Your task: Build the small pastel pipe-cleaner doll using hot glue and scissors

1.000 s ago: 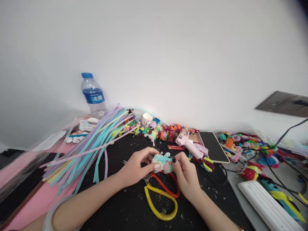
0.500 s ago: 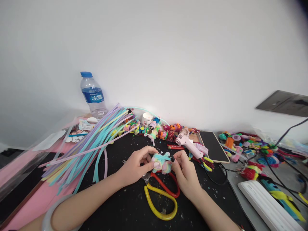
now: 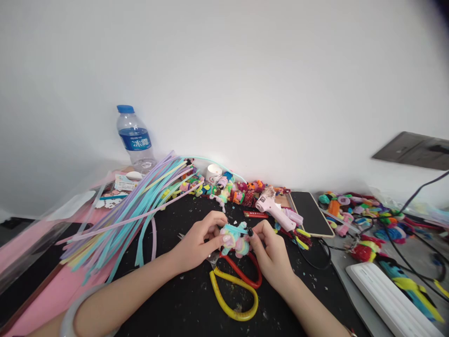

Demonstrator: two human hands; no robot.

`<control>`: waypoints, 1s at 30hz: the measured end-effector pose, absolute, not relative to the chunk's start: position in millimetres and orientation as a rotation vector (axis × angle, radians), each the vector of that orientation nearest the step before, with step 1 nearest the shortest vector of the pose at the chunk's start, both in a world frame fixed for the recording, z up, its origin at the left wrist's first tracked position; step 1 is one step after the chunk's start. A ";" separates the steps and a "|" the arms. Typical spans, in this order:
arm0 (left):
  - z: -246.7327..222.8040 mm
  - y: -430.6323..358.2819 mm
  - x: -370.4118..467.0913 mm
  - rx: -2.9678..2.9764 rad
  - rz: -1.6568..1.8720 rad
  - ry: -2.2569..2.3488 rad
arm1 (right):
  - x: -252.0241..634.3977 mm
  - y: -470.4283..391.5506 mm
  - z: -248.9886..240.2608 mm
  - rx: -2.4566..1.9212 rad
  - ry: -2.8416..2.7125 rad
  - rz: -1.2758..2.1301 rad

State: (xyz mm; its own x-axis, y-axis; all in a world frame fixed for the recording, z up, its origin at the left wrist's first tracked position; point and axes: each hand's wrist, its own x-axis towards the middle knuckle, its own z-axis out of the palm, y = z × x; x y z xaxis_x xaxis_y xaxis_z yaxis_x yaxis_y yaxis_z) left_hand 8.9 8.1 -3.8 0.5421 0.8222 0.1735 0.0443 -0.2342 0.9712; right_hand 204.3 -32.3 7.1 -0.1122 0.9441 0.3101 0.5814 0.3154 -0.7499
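A small pastel figure of fuzzy pipe cleaners, in blue, pink, yellow and lilac, is held up between my two hands above the black mat. My left hand grips its left side between thumb and fingers. At its upper right, my right hand pinches the end of a light blue pipe cleaner that runs across the figure's top. Directly below lie scissors with one yellow and one red handle loop; their blades are partly hidden behind my left hand.
A bundle of pastel pipe cleaners lies left, by a water bottle. A pink glue gun rests beside a dark tablet-like panel. Finished-looking fuzzy pieces line the wall. Right are a white power strip and loose cables.
The figure has turned very slightly in my fingers. Both hands keep nearly the same place and grip.
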 end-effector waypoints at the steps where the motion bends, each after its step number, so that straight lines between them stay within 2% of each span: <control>1: -4.1 8.2 8.9 1.658 0.866 0.738 | 204.3 -32.3 7.2 -1.359 -1.796 0.586; 30: -4.3 8.0 7.5 1.691 0.847 0.762 | 205.3 -30.1 6.8 -1.378 -1.802 0.624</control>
